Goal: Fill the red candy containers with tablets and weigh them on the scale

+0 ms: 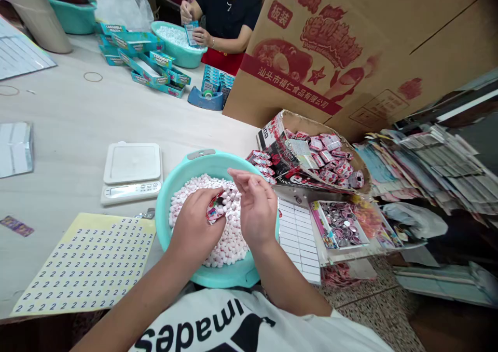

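My left hand (194,222) grips a small red and white printed packet (215,210) over a teal basin (175,186) full of small white and pink candies (229,238). My right hand (254,206) hovers just right of the packet with its fingers loosely apart, the fingertips near the packet's mouth; nothing shows in it. Both hands are above the candies in the basin.
A white digital scale (132,171) sits left of the basin, a sheet of "2" stickers (89,261) in front. A torn box of pink packets (322,157) lies right. A person opposite handles a packet by another teal basin (177,43), beside teal cartons (150,64). A big cardboard box (350,45) stands behind.
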A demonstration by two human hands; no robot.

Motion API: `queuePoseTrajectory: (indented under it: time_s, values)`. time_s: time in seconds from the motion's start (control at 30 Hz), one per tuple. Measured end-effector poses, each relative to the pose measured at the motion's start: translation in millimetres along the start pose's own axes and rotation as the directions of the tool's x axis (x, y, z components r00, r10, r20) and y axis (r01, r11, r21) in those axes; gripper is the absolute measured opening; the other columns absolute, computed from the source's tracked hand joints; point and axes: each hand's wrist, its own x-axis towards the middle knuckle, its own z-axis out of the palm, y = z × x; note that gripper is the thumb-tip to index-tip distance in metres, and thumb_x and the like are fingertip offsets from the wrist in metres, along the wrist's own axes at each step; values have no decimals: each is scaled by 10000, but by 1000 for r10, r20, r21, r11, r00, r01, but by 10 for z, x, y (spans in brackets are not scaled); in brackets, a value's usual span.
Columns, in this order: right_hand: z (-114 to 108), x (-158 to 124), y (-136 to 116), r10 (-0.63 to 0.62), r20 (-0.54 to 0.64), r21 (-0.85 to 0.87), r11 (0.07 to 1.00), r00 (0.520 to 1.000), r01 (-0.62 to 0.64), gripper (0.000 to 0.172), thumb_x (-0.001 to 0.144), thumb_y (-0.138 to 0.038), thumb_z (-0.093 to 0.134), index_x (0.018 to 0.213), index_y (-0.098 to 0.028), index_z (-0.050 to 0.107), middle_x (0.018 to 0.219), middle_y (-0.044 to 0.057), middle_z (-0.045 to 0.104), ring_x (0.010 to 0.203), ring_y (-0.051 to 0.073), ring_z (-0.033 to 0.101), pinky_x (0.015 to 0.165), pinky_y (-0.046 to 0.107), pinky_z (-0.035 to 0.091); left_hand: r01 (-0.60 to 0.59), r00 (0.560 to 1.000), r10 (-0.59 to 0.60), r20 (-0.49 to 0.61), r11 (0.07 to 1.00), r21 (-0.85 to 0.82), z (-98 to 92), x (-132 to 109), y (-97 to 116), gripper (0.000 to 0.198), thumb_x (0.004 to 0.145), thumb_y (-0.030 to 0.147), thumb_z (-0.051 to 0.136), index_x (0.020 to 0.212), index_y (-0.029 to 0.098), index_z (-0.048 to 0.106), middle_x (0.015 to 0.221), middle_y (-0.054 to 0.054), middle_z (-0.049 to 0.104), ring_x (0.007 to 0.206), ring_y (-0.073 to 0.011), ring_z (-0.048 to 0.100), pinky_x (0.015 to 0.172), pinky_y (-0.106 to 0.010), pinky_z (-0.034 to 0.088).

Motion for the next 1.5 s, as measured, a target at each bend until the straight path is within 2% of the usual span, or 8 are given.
queuePoseTrajectory:
  time_s: [0.13, 0.2, 0.3, 0.57, 0.93, 1.13, 1.27, 1.5]
  values:
    - [-242, 10, -6, -106, 208, -572, 793, 972, 209, 144, 908, -261, 593, 927, -218, 729, 1072, 65, 680, 1061, 200, 632, 964, 365, 493, 0, 1000, 0, 4, 1000, -1, -1, 1, -19, 448, 751, 86, 604, 1175, 232, 602, 1143, -15, 663, 1103, -197, 600, 982, -348, 469]
    - [-333, -3, -6, -114, 307, -704, 641, 945, 306, 142, 905, -245, 606, 964, -218, 732, 1025, 72, 663, 997, 201, 631, 908, 359, 505, 6, 1000, -6, 7, 1000, 10, 0, -1, -27, 448, 758, 85, 593, 1179, 237, 600, 1145, -13, 660, 1106, -196, 596, 977, -348, 470]
    - [-393, -43, -8, -79, 385, -746, 560, 920, 360, 180, 924, -221, 579, 1033, -204, 722, 960, 74, 654, 930, 201, 621, 845, 358, 511, 0, 1000, -1, 26, 999, 34, 1, -8, -44, 450, 763, 82, 580, 1183, 241, 598, 1158, -15, 656, 1121, -203, 586, 996, -364, 458]
    - [-349, -116, -41, -46, 444, -623, 702, 895, 346, 237, 882, -86, 537, 997, -201, 709, 953, 56, 653, 930, 170, 626, 836, 315, 516, 1, 999, -2, 33, 999, 33, -7, -4, -52, 412, 780, 97, 569, 1164, 242, 602, 1148, -26, 654, 1103, -215, 592, 980, -381, 462]
    - [-325, -108, -27, 32, 359, -550, 815, 933, 183, 290, 816, -27, 524, 944, -221, 697, 961, -3, 721, 947, 145, 662, 891, 285, 509, 18, 997, -18, 71, 1000, -3, -20, -9, -22, 372, 795, 103, 567, 1120, 278, 616, 1118, -4, 661, 1089, -206, 587, 954, -380, 465]
    - [-363, -82, 51, -82, 257, -617, 753, 963, 228, 275, 846, -58, 502, 963, -214, 696, 995, 38, 665, 980, 168, 631, 890, 311, 502, 35, 998, -35, 50, 999, 3, 13, -7, -58, 386, 797, 156, 577, 1167, 263, 603, 1153, -30, 657, 1104, -227, 591, 970, -410, 468]
    - [-399, -73, 55, -10, 350, -629, 739, 937, 243, 305, 808, -34, 492, 900, -217, 718, 1005, 54, 620, 1015, 176, 613, 939, 339, 496, 62, 997, -63, 49, 998, 9, 29, -2, -125, 372, 791, 197, 564, 1156, 247, 614, 1143, -48, 666, 1097, -250, 605, 961, -440, 484]
    - [-523, -31, 209, 158, 494, -417, 906, 855, 73, 681, 712, -58, 612, 1343, -305, 542, 1410, 70, 503, 1304, 226, 501, 1031, 405, 493, 208, 978, -206, 31, 973, -96, 73, 8, -175, 497, 733, 222, 571, 1229, 226, 559, 1212, -79, 659, 1134, -274, 628, 981, -463, 500]
